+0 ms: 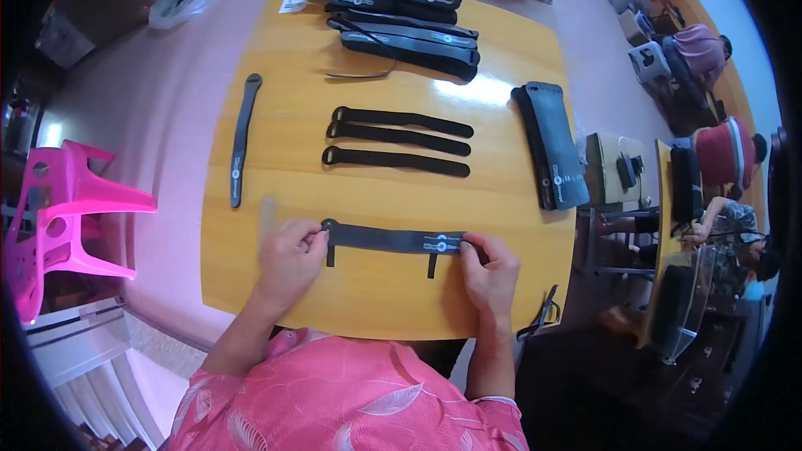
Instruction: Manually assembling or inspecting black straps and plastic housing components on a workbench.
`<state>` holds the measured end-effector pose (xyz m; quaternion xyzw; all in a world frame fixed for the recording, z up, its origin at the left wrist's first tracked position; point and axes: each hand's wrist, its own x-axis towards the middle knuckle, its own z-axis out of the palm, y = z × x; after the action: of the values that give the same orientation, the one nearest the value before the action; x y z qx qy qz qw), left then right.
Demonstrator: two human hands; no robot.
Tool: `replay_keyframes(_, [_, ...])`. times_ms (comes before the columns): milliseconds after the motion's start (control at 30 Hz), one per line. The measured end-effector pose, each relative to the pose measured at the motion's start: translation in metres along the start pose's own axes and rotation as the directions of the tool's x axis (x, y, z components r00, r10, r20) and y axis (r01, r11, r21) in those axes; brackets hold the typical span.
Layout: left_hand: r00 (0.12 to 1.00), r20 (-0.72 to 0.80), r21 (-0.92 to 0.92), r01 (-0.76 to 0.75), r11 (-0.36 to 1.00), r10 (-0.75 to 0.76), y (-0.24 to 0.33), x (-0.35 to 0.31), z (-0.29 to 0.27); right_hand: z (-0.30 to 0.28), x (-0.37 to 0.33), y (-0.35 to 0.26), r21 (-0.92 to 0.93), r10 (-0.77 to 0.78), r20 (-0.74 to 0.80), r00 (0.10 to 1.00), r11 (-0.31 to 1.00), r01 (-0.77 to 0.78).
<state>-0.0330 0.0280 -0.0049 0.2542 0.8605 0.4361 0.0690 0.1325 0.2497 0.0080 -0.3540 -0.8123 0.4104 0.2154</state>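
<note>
A flat dark grey strap (384, 236) with white print lies stretched across the near part of the table. My left hand (288, 260) pinches its ringed end, and my right hand (491, 271) pinches the printed end between thumb and fingers. Short black strips, one at the left (331, 258) and one at the right (431, 266), show on the tabletop below it. Beyond, three black straps, among them a middle one (401, 137), lie side by side with their looped ends to the left. A single grey strap (243, 138) rests lengthwise at the left.
Bundled straps (409, 40) are piled at the wooden table's (284, 150) far edge. At its right side sits a stack of straps (551, 146); a small dark object (545, 314) is at the near right corner. A pink stool (63, 225) stands left. Other people work along the right.
</note>
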Motion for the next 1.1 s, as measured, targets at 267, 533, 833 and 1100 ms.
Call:
replay_keyframes(267, [0.999,0.006,-0.017,0.036,0.999,-0.035,0.003,0.001,0.0,0.001,-0.001,0.0,0.015,0.006,-0.021,1.0,1.0,-0.006])
replay_keyframes(533, [1.0,-0.002,-0.012,0.011,1.0,-0.011,0.006,0.001,-0.001,0.003,-0.001,-0.005,-0.046,0.003,-0.032,0.999,0.999,-0.005])
replay_keyframes(833, [1.0,-0.016,-0.039,0.0,0.999,-0.001,0.004,-0.001,-0.002,0.006,-0.001,-0.001,-0.075,-0.011,-0.042,0.999,0.997,0.008])
replay_keyframes(1100, [0.998,0.04,0.144,-0.051,0.988,0.046,0.009,-0.003,-0.009,0.004,0.001,-0.014,-0.181,0.01,0.046,0.999,0.983,-0.001])
